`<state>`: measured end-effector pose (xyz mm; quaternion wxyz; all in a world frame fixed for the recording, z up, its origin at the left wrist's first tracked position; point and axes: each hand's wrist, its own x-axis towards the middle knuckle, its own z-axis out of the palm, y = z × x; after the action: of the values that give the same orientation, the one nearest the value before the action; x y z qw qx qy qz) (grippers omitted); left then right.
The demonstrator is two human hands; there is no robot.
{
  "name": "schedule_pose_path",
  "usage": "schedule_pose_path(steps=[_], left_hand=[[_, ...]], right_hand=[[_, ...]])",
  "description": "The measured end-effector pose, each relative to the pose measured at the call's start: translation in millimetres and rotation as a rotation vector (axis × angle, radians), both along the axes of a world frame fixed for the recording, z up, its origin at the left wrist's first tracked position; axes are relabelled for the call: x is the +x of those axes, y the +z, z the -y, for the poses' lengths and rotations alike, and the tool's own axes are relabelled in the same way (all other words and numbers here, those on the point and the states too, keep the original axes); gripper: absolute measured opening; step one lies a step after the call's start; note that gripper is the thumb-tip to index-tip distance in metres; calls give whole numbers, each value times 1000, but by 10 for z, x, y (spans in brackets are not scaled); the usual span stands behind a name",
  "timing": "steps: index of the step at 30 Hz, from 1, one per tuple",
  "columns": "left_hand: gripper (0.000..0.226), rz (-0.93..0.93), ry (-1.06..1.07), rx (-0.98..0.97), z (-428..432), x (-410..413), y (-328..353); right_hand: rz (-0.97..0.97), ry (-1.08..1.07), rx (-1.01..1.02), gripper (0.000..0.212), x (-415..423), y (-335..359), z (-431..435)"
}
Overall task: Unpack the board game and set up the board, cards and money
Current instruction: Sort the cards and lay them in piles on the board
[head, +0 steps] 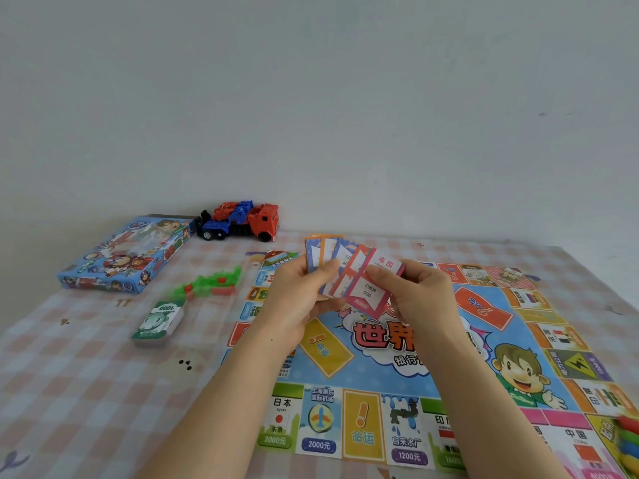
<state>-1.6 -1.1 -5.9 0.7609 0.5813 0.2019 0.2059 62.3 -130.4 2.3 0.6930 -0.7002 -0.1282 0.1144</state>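
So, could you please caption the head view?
Left hand and right hand fan cards over the unfolded board, money stack alongside.

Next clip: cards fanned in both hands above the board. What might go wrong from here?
1. The left hand holds the cards in a loose fan while the right hand pinches the front pink card; pulling it could spill the others onto the board.
2. Coloured pieces sit at the board's right edge near the right forearm, so a sweep might knock them off.
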Motion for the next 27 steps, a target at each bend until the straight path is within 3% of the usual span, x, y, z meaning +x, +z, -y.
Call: schedule_pose_path(steps=[8, 13, 18, 27], left_hand=[[14, -4, 21, 83, 5, -9, -8], [12, 6, 14, -4, 4, -5, 15], [11, -33, 52, 148, -15, 4, -33], [10, -17, 6, 38, 4, -2, 15]], right_hand=[[34, 20, -3, 4, -33, 28, -3], [26, 4, 4, 5, -32, 37, 10], [40, 43, -5, 6, -51, 49, 0], [16, 16, 34, 7, -54, 69, 18]])
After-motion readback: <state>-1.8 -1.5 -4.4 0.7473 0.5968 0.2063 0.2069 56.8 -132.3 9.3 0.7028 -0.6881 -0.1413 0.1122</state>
